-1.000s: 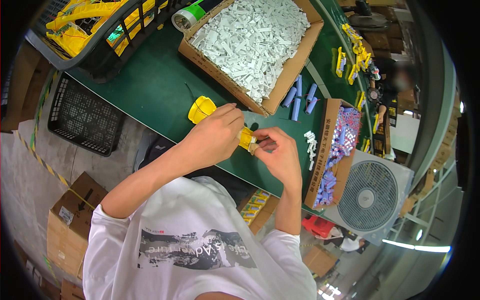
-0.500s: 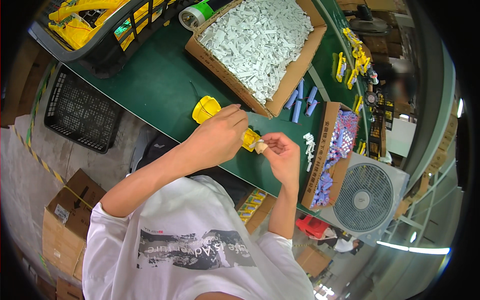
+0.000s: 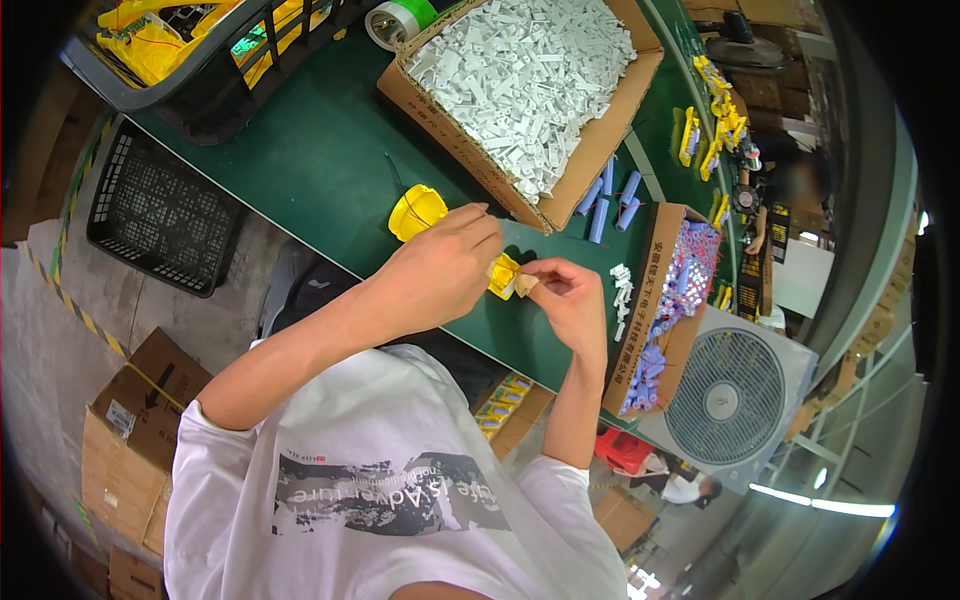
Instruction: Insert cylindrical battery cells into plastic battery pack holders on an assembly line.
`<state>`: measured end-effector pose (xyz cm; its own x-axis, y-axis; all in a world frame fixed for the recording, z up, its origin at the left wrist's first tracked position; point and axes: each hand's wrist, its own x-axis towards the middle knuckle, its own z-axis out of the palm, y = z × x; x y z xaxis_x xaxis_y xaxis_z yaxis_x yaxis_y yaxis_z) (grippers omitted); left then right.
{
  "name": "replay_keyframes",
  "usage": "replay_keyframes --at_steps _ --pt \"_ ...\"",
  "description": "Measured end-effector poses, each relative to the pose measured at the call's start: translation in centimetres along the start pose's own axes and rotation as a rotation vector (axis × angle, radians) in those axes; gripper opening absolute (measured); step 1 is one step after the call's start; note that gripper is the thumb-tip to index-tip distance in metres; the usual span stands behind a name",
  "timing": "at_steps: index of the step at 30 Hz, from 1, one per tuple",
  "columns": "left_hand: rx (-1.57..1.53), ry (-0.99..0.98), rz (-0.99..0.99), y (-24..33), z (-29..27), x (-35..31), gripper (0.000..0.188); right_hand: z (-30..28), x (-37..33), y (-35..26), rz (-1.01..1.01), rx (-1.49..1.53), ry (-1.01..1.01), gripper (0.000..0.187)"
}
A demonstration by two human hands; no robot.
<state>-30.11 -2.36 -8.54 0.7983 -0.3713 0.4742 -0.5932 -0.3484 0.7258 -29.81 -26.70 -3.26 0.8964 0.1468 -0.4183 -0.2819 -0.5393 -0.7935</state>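
Observation:
My left hand (image 3: 455,265) is closed over the middle of a yellow plastic housing. Its rounded, cup-like end (image 3: 417,212) shows beyond my knuckles, with a thin dark wire rising from it. The narrower end (image 3: 503,276) shows between my two hands, and my palm covers the part between. At this narrow end my right hand (image 3: 568,300) has thumb and forefinger pinched together, touching the housing edge. A beige wrap covers the right thumb tip. Whatever lies in that pinch is too small to make out.
A cardboard box of white plastic pieces (image 3: 455,125) stands beyond my hands. Blue cylindrical cells (image 3: 600,220) lie beside it. Rightward are loose white pieces (image 3: 620,300), a box of blue cells (image 3: 627,355) and a fan (image 3: 722,395). A black crate of yellow housings (image 3: 215,95) sits upper left.
The view has shifted slightly. Both hands stay at the housing, and my right fingers have moved slightly at its narrow end. A small white bit seen by the thumb earlier is now hard to see.

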Motion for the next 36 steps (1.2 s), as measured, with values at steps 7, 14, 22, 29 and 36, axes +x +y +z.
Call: replay_keyframes --at_steps 7,14,22,29,36 --pt "-0.014 -0.031 -0.022 0.0 0.0 0.4 0.014 1.9 0.1 0.2 0.004 0.063 0.139 0.024" --pt "0.1 -0.025 -0.031 0.6 -1.9 1.1 0.008 1.6 0.0 0.0 0.088 0.009 0.072 0.029" --pt "0.042 0.028 -0.126 0.2 -3.1 0.6 0.008 1.5 -0.3 -1.4 -0.013 -0.211 0.088 0.029" --pt "0.048 -0.035 -0.126 0.1 -3.5 0.7 0.01 -5.9 0.4 -1.7 -0.178 -0.228 0.544 0.021" --pt "-0.047 -0.056 -0.134 -0.1 -3.8 1.0 0.012 -12.2 5.3 -0.4 -0.823 -1.447 0.178 0.024"
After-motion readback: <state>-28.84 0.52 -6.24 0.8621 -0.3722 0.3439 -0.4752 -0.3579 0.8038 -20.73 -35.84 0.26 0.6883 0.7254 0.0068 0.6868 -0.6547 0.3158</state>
